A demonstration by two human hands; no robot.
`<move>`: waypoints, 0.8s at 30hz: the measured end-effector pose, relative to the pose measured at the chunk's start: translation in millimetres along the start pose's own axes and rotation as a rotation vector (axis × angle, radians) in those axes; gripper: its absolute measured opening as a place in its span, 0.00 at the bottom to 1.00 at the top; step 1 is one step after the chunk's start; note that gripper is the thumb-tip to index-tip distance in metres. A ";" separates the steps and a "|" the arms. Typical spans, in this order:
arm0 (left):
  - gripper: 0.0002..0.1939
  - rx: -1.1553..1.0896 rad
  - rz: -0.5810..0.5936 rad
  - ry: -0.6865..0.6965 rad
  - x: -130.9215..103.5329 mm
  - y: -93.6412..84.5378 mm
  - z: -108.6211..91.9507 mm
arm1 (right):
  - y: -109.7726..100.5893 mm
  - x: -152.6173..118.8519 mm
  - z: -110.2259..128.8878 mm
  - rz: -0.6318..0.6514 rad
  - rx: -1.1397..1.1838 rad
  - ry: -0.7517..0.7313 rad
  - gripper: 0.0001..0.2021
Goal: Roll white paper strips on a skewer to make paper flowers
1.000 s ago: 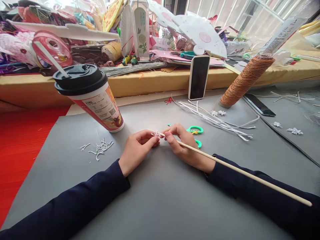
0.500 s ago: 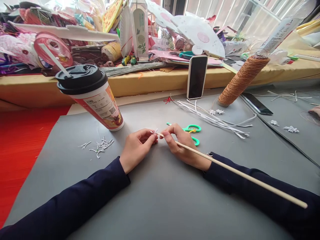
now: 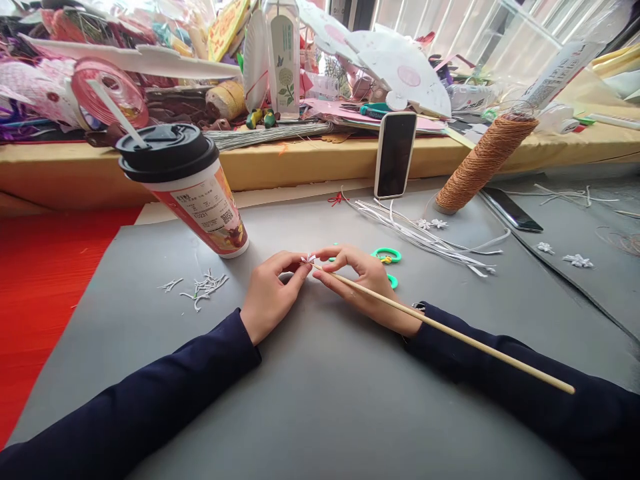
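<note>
My left hand (image 3: 273,297) is closed, pinching a small white flower (image 3: 308,259) between thumb and forefinger. Much of the flower is hidden by the fingertips. Opposite it, my right hand (image 3: 370,290) grips a long thin wooden stick (image 3: 480,343) between thumb and fingers. The stick's tip is at the flower, and its other end slants down over my right sleeve. Behind the right hand lie green-handled scissors (image 3: 387,255), their blades mostly covered by the fingers.
White cord offcuts (image 3: 205,288) lie left of my hands, near a lidded paper cup (image 3: 203,207). Long white cords (image 3: 425,233), a propped phone (image 3: 395,155) and a brown thread spool (image 3: 485,163) stand or lie beyond. More white flowers (image 3: 579,261) are at right. Craft clutter fills the back ledge.
The stick's rear end has swung left and up. My right fingers have spread somewhat, and more of the flower shows. Something at the right edge, perhaps another person's hand, is out of view.
</note>
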State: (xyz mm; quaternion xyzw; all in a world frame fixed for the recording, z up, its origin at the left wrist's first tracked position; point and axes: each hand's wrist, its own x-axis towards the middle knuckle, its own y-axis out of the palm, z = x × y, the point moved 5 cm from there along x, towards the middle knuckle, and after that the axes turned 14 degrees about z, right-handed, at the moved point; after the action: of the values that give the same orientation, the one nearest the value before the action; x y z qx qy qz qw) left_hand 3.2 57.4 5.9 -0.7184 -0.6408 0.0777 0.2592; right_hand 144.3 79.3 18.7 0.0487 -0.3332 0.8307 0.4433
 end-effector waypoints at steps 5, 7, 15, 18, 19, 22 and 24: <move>0.12 -0.020 0.016 0.011 0.2 1.0 -0.9 | 0.9 -0.7 0.1 -0.010 -0.011 0.036 0.06; 0.12 -0.041 0.020 -0.001 0.6 1.7 -0.3 | 2.3 -1.5 0.2 -0.013 -0.009 0.040 0.05; 0.15 -0.199 0.060 -0.101 1.3 6.0 4.3 | 5.9 -3.8 0.3 -0.022 -0.038 0.032 0.03; 0.15 -0.179 0.034 -0.097 0.5 5.1 3.2 | 5.2 -3.7 2.3 -0.028 -0.073 0.036 0.04; 0.14 -0.170 0.025 -0.092 0.2 4.8 2.8 | 5.2 -3.6 3.1 -0.030 -0.076 0.040 0.04; 0.14 -0.149 0.009 -0.077 -0.2 4.4 2.6 | 5.7 -3.3 4.8 -0.041 -0.048 0.046 0.05; 0.14 -0.144 -0.004 -0.072 -0.6 3.8 3.0 | 6.0 -3.0 4.1 -0.058 -0.007 0.054 0.05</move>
State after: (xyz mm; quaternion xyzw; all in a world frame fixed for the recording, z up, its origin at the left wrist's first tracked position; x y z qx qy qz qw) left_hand 5.2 57.5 1.3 -0.7307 -0.6551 0.0566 0.1836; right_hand 140.6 72.5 17.7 0.0344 -0.3226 0.8175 0.4759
